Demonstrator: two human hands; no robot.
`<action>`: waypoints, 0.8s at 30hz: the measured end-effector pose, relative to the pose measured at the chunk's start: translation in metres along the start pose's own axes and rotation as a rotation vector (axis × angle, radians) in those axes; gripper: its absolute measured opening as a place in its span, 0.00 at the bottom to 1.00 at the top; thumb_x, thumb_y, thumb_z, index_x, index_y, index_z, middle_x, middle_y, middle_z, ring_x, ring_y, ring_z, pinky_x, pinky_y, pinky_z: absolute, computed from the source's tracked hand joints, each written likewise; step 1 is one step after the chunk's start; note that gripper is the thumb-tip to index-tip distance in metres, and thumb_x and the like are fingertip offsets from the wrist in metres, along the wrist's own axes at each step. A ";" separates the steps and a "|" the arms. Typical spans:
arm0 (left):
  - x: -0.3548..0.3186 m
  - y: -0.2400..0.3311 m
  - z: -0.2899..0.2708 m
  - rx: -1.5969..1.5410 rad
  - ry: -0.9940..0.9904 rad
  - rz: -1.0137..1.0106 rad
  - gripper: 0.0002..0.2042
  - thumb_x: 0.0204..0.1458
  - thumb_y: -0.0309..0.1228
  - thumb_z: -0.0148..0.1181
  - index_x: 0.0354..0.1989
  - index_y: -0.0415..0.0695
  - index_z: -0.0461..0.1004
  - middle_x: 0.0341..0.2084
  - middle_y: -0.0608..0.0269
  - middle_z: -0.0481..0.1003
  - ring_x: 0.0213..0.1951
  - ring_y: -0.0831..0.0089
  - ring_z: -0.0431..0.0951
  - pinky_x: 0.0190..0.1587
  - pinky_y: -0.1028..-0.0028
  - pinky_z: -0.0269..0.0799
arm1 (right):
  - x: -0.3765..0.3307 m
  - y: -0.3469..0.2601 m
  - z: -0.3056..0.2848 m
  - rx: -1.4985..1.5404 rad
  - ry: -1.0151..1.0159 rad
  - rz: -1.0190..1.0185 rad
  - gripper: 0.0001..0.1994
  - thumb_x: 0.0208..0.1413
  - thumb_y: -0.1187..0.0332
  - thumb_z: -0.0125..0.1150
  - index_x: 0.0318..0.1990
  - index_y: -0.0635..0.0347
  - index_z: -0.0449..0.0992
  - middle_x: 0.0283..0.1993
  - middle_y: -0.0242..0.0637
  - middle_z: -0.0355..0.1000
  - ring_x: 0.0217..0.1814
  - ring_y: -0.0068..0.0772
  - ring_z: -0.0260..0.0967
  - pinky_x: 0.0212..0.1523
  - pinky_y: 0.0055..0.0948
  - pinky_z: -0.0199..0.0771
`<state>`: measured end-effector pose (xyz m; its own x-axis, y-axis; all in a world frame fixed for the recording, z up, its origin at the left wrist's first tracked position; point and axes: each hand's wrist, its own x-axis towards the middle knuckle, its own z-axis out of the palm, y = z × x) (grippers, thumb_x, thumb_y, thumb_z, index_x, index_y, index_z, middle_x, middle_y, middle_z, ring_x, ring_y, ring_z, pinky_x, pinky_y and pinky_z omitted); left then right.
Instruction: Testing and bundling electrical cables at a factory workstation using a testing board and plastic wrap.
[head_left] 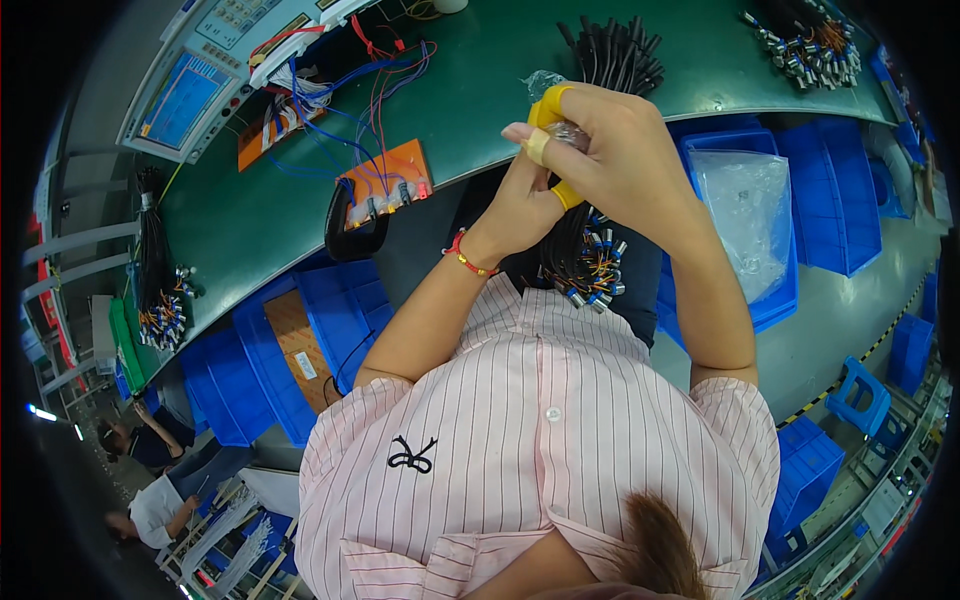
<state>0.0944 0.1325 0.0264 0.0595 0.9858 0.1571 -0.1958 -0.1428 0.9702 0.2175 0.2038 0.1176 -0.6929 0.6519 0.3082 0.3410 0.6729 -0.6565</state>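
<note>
My left hand is closed round a bundle of black cables at the bench's near edge. Below it hang the bundle's metal connector ends, with blue rings and orange wires. My right hand is bent over the left, its fingers pinched on crumpled clear plastic film at the bundle. Yellow covers sit on several fingertips. Just beyond the hands are black cable ends; whether they belong to the held bundle is hidden by my hands.
On the green bench stand a test instrument and an orange board with wires. Other cable bundles lie at far right and left. Blue bins flank me; one holds clear plastic bags.
</note>
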 end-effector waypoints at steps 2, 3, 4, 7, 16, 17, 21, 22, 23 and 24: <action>0.000 -0.005 -0.003 -0.022 0.027 0.008 0.22 0.55 0.17 0.42 0.60 0.36 0.61 0.53 0.59 0.68 0.56 0.71 0.67 0.62 0.71 0.59 | 0.003 0.003 0.005 -0.052 -0.040 -0.048 0.15 0.56 0.60 0.60 0.30 0.66 0.76 0.25 0.39 0.69 0.25 0.36 0.69 0.27 0.29 0.67; 0.001 -0.010 -0.003 -0.071 0.061 0.045 0.21 0.56 0.17 0.42 0.60 0.36 0.61 0.53 0.59 0.67 0.56 0.71 0.67 0.62 0.72 0.59 | 0.004 0.007 0.007 0.162 0.009 -0.034 0.14 0.58 0.61 0.59 0.32 0.66 0.76 0.26 0.38 0.69 0.27 0.32 0.69 0.28 0.27 0.66; 0.002 -0.013 -0.004 -0.119 0.094 0.081 0.20 0.57 0.17 0.41 0.60 0.36 0.61 0.54 0.58 0.67 0.56 0.72 0.68 0.61 0.73 0.60 | 0.004 0.014 0.007 0.376 0.058 -0.018 0.14 0.59 0.62 0.58 0.34 0.67 0.77 0.27 0.36 0.68 0.28 0.28 0.68 0.30 0.25 0.66; 0.008 -0.007 -0.010 0.190 0.042 0.120 0.19 0.60 0.20 0.40 0.60 0.35 0.61 0.53 0.58 0.68 0.56 0.73 0.68 0.60 0.75 0.60 | -0.002 0.039 -0.002 0.538 0.248 -0.049 0.12 0.61 0.65 0.56 0.43 0.65 0.78 0.35 0.31 0.65 0.33 0.19 0.63 0.35 0.20 0.64; 0.014 -0.004 -0.007 -0.115 0.018 0.066 0.16 0.65 0.30 0.39 0.57 0.38 0.68 0.43 0.63 0.73 0.45 0.76 0.71 0.54 0.77 0.65 | -0.028 0.045 -0.006 0.440 -0.080 0.270 0.28 0.51 0.67 0.68 0.59 0.63 0.68 0.33 0.27 0.63 0.29 0.16 0.60 0.31 0.17 0.62; 0.013 -0.009 -0.008 -0.123 0.026 0.107 0.17 0.65 0.30 0.39 0.57 0.39 0.68 0.42 0.64 0.73 0.43 0.77 0.70 0.52 0.77 0.65 | -0.026 0.046 -0.004 0.499 -0.082 0.262 0.26 0.52 0.68 0.68 0.58 0.64 0.69 0.34 0.28 0.65 0.31 0.16 0.62 0.33 0.17 0.65; 0.010 -0.025 -0.023 0.093 -0.010 0.084 0.19 0.67 0.34 0.36 0.60 0.38 0.64 0.50 0.62 0.70 0.52 0.76 0.68 0.56 0.74 0.62 | -0.016 0.047 0.001 0.715 -0.098 0.295 0.21 0.53 0.71 0.65 0.53 0.68 0.70 0.38 0.34 0.72 0.38 0.20 0.72 0.40 0.20 0.74; 0.012 -0.024 -0.023 0.039 -0.033 0.085 0.19 0.67 0.34 0.35 0.60 0.39 0.64 0.51 0.62 0.70 0.52 0.76 0.68 0.56 0.74 0.62 | -0.015 0.046 0.002 0.762 -0.103 0.323 0.19 0.53 0.72 0.65 0.52 0.69 0.71 0.39 0.36 0.74 0.40 0.22 0.73 0.42 0.21 0.76; 0.014 -0.020 -0.022 -0.017 -0.057 0.085 0.20 0.67 0.35 0.35 0.61 0.39 0.63 0.51 0.62 0.70 0.52 0.76 0.68 0.56 0.74 0.61 | -0.014 0.046 0.004 0.786 -0.078 0.316 0.17 0.54 0.73 0.64 0.50 0.70 0.71 0.39 0.38 0.75 0.39 0.24 0.74 0.44 0.23 0.76; 0.015 -0.018 -0.020 -0.056 -0.044 0.077 0.20 0.67 0.36 0.34 0.62 0.40 0.63 0.51 0.63 0.70 0.51 0.75 0.68 0.56 0.74 0.61 | -0.014 0.045 0.007 0.811 -0.052 0.310 0.15 0.54 0.74 0.63 0.48 0.70 0.72 0.39 0.39 0.75 0.39 0.25 0.75 0.45 0.24 0.77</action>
<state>0.0793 0.1514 0.0074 0.0845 0.9671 0.2399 -0.2558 -0.2116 0.9433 0.2386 0.2223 0.0790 -0.6787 0.7342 0.0153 -0.0247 -0.0020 -0.9997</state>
